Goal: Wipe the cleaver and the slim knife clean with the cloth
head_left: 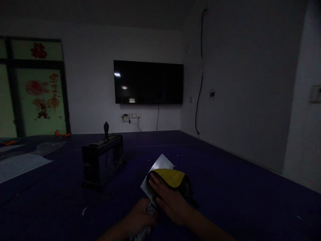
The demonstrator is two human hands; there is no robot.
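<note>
My left hand is closed round the handle of a cleaver, whose broad steel blade points away from me over the dark blue surface. My right hand lies with its fingers flat on a yellow and dark cloth, pressing it against the blade. The cloth covers the blade's near right part. The handle is mostly hidden inside my left hand.
A dark knife block with one black handle sticking up stands to the left, beyond my hands. Pale sheets lie at the far left. A wall-mounted television and a dangling cable are on the walls beyond.
</note>
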